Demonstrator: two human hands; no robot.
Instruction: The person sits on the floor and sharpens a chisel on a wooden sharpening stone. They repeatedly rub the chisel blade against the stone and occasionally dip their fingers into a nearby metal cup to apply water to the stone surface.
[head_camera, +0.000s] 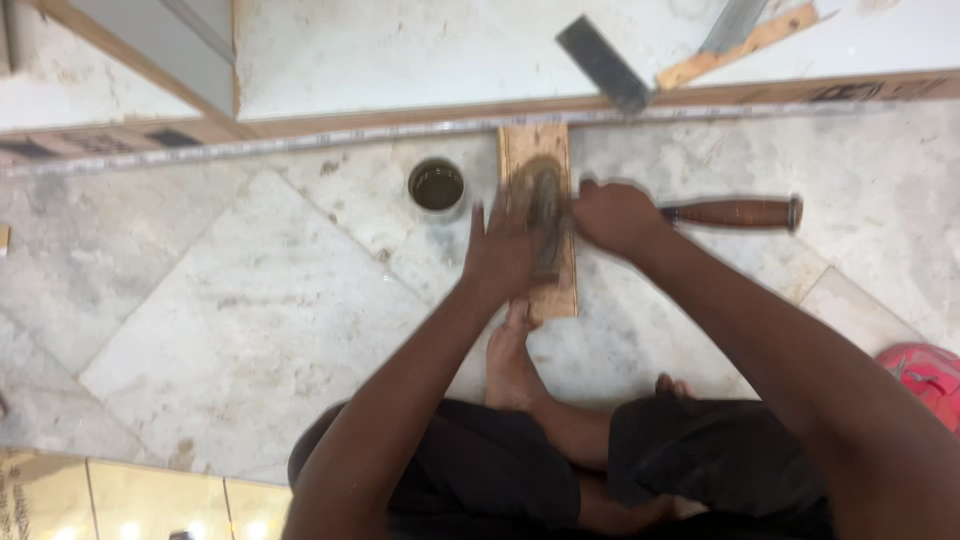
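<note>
On the grey-white marble floor (230, 300), a narrow rectangular wooden board (553, 285) lies lengthwise away from the seated person, its far end touching a long wooden strip (400, 118) that runs across the view. A dark, worn patch with a blurred dark object (545, 205) sits on the board's middle. The left hand (503, 250) lies flat over the board's left edge, fingers straight and slightly spread, pressing down beside that dark patch. The right hand (612, 215) is closed in a fist on a wooden-handled tool (735, 212), whose brown turned handle with a metal ring at its end sticks out to the right; the working end is hidden under the hands and blurred. A bare foot (512, 355) rests against the board's near end. Just left of the board stands a small round tin of dark liquid (436, 186). Beyond the strip, a try square with a dark stock (603, 63) lies on a pale surface. A red object (925, 375) shows at the right edge.
</note>
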